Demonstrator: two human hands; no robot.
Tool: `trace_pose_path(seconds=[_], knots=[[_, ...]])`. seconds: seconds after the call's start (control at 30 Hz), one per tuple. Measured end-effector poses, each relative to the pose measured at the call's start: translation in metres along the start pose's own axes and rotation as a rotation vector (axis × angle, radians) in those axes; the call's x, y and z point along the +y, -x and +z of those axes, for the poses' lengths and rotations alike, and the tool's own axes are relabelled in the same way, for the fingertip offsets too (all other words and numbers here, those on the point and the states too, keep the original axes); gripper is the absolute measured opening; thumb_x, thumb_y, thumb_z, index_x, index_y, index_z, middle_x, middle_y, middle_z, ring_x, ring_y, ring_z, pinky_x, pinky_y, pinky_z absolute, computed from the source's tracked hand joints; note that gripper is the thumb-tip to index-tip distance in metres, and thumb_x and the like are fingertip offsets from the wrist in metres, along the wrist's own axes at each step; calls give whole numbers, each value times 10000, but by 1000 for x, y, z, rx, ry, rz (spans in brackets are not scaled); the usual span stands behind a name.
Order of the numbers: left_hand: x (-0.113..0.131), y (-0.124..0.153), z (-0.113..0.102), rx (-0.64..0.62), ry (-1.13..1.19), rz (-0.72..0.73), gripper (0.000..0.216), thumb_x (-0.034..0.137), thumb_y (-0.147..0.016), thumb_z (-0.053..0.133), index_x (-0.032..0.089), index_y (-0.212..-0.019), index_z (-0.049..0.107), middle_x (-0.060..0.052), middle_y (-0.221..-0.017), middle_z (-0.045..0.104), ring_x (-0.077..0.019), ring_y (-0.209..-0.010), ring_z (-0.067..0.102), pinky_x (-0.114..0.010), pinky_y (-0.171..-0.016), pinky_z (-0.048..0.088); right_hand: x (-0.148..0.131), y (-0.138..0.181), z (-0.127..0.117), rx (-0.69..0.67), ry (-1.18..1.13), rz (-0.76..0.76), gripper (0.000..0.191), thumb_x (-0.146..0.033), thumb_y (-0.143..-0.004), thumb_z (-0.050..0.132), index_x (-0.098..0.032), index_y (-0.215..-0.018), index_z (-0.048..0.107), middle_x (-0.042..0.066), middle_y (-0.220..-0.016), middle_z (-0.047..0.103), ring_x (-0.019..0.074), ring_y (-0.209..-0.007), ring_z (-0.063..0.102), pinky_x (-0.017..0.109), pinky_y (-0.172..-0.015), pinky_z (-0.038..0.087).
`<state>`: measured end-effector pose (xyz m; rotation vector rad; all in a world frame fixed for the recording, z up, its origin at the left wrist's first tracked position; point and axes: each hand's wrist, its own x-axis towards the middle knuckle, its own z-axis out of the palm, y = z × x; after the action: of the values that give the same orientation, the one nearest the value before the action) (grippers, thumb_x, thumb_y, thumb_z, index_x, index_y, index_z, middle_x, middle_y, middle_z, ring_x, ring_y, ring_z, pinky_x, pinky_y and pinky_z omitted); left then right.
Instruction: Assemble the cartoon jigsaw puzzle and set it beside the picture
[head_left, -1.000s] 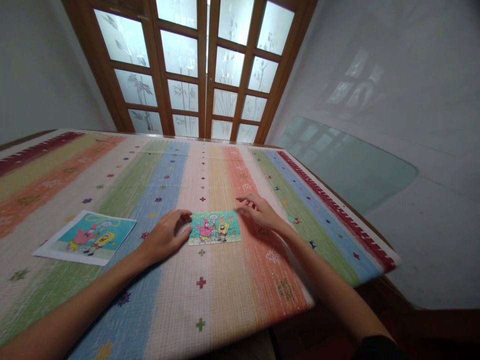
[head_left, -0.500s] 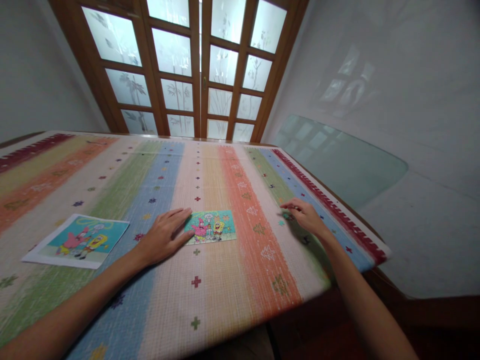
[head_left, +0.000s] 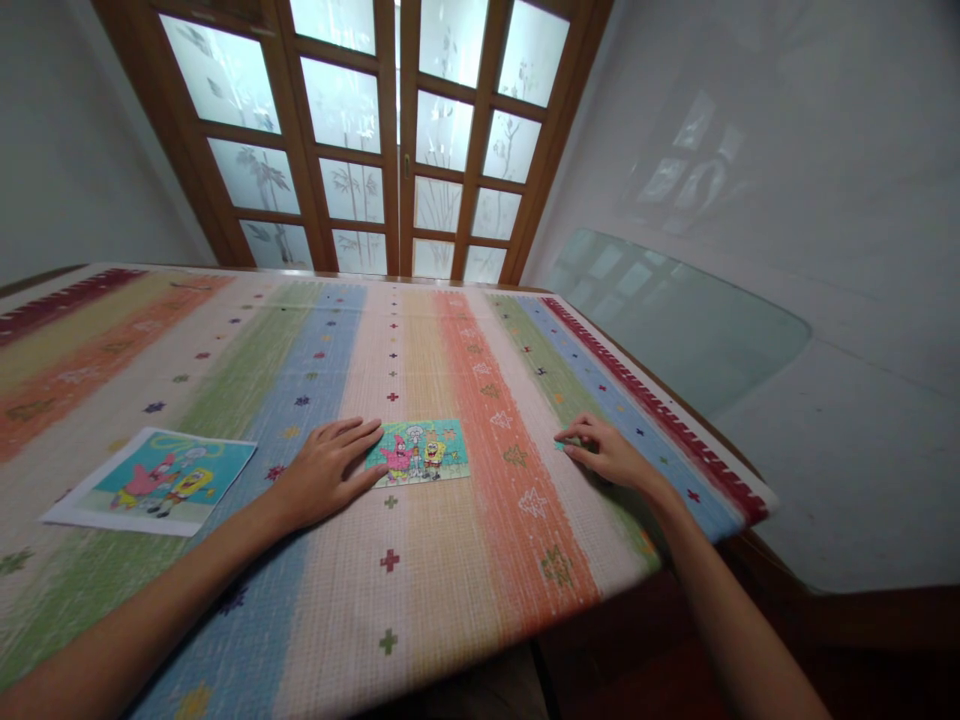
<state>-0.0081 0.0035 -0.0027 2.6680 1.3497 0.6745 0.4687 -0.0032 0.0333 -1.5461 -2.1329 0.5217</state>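
My left hand point(head_left: 334, 468) lies flat with its fingers stretched, the fingertips resting on the left edge of a small jigsaw puzzle point(head_left: 442, 437) with cartoon figures on a teal ground. Its top right part shows brownish patches. To the right, my right hand point(head_left: 609, 455) is low over the tablecloth, thumb and index finger pinched on a small teal puzzle piece point(head_left: 560, 446). Most of the piece is covered by the fingertips. A printed picture sheet point(head_left: 120, 513) with the same cartoon figures lies left of my left hand.
A striped, patterned tablecloth point(head_left: 360, 600) covers the table, whose front edge runs up toward the right. Behind the table stand wooden doors with frosted panes point(head_left: 405, 200). A pale wall point(head_left: 862, 420) with a glass panel point(head_left: 690, 310) is close on the right.
My right hand has shifted slightly left and toward me, from a dark green spot on the cloth to the teal puzzle piece. My left hand stays on the puzzle.
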Motion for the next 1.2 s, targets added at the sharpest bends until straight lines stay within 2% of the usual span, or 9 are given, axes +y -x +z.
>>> trace_pose_path(seconds=[0.13, 0.3, 0.47, 0.57, 0.73, 0.93, 1.2], knots=[[0, 0, -3, -13, -15, 13, 642, 696, -992, 430, 222, -1366, 649, -112, -1439, 633, -364, -1341, 550, -564, -1115, 427, -3, -5, 0, -6, -1, -30, 159, -239, -818, 656, -194, -916, 773, 79, -927, 652, 198, -777, 597, 354, -774, 502], [-1, 1, -8, -14, -20, 25, 602, 666, -985, 470, 219, -1336, 668, -118, -1400, 661, -364, -1326, 560, -570, -1103, 433, -12, -13, -2, -34, 26, -35, 76, -262, -799, 675, -198, -810, 713, 43, -809, 649, 183, -716, 558, 321, -703, 458], [-2, 2, -10, -15, -4, 18, 577, 643, -980, 496, 214, -1325, 668, -123, -1384, 671, -364, -1305, 575, -572, -1097, 434, -26, -21, 1, -88, -14, 15, 105, -295, -801, 650, -200, -773, 686, 11, -689, 638, 159, -621, 514, 292, -621, 407], [-2, 2, -8, -17, 11, 13, 581, 634, -983, 500, 206, -1349, 644, -132, -1403, 656, -363, -1316, 566, -573, -1098, 435, -40, -28, 8, -60, -68, -25, 153, -335, -830, 638, -193, -806, 692, 10, -691, 647, 145, -595, 499, 277, -589, 387], [-3, 4, -5, 0, 39, 6, 563, 635, -986, 506, 236, -1366, 618, -113, -1422, 644, -356, -1329, 556, -575, -1112, 426, -74, -46, 26, -64, -186, -153, 179, -338, -873, 652, -188, -936, 729, 25, -774, 698, 136, -624, 531, 259, -586, 400], [-2, 4, -5, -3, 41, 1, 561, 630, -992, 502, 230, -1375, 592, -114, -1421, 642, -353, -1322, 554, -565, -1113, 423, -110, -74, 55, -156, -259, -195, 140, -269, -880, 691, -187, -964, 767, 13, -753, 702, 135, -636, 557, 261, -598, 423], [3, 4, -9, 3, 65, 5, 509, 546, -985, 534, 236, -1389, 558, -123, -1391, 654, -348, -1300, 565, -542, -1096, 430, -126, -106, 93, -253, -353, -154, 112, -186, -867, 712, -174, -935, 800, 35, -785, 747, 137, -625, 593, 272, -614, 456]])
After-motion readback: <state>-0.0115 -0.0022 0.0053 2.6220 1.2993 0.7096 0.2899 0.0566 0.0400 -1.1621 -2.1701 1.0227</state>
